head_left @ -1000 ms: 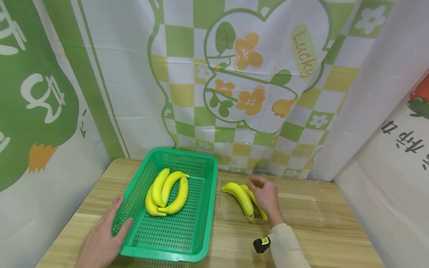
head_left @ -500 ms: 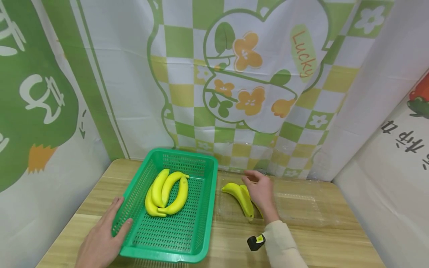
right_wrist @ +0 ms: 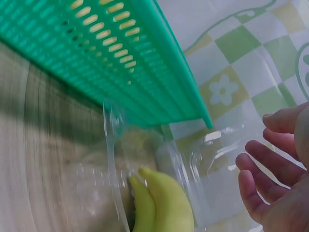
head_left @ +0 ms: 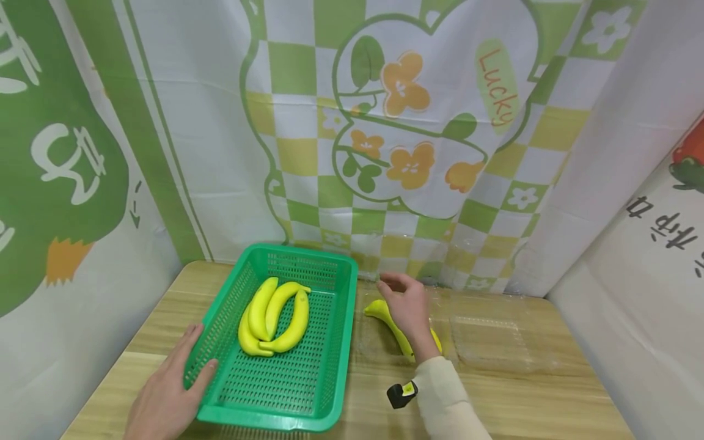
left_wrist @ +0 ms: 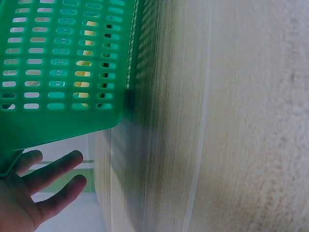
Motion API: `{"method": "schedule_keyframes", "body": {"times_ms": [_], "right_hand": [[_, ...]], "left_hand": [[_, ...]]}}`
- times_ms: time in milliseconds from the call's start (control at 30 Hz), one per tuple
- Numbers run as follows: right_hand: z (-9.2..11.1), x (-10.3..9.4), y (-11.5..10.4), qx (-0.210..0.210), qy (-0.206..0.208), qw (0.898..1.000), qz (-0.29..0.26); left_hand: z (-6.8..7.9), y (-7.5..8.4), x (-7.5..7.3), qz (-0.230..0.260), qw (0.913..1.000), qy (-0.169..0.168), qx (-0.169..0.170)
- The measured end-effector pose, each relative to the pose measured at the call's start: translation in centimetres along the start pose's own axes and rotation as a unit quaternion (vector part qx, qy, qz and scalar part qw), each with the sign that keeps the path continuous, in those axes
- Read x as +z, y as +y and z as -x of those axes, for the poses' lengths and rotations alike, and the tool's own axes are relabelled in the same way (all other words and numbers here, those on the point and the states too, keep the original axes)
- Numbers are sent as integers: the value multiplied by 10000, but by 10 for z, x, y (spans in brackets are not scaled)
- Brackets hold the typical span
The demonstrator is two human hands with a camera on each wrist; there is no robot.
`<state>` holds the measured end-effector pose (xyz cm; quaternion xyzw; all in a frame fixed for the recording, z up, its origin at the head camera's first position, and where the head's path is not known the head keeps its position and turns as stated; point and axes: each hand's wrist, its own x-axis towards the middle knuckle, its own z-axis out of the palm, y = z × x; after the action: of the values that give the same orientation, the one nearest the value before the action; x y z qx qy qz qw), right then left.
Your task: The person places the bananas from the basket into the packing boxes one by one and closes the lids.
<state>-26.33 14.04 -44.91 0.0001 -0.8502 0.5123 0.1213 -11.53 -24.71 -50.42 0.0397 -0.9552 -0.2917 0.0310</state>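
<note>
In the head view my left hand (head_left: 167, 388) rests at the left side of a green plastic basket (head_left: 348, 342), fingers spread along its rim. The left wrist view shows those fingers (left_wrist: 55, 171) extended beside the perforated wall. Several yellow bananas (head_left: 299, 318) lie together in the basket. To its right, my right hand (head_left: 407, 311) hovers over two bananas (right_wrist: 169, 208) in a clear plastic container (head_left: 489, 336), partly covering them in the head view. Its fingers are loosely bent and hold nothing, apart from the bananas in the right wrist view.
The clear container has its other half spread open on the right side of the wooden table (head_left: 555, 397). A patterned green-and-white cloth (head_left: 297, 159) hangs right behind the table. The right sleeve (head_left: 448, 391) carries a small black device at the wrist.
My right hand has moved left across the two bananas, covering more of them and uncovering the container's right half. The left hand, basket and its bananas have stayed still.
</note>
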Motion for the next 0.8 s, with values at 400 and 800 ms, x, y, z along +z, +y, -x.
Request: {"method": "schedule_keyframes", "body": {"times_ms": [400, 800], "right_hand": [[0, 34, -24, -345, -105, 9980, -524], [4, 63, -49, 12, -325, 9942, -1022]], "left_hand": [[1, -1, -1, 60, 10000, -22, -37], [1, 1, 0, 0, 10000, 43, 4]]}}
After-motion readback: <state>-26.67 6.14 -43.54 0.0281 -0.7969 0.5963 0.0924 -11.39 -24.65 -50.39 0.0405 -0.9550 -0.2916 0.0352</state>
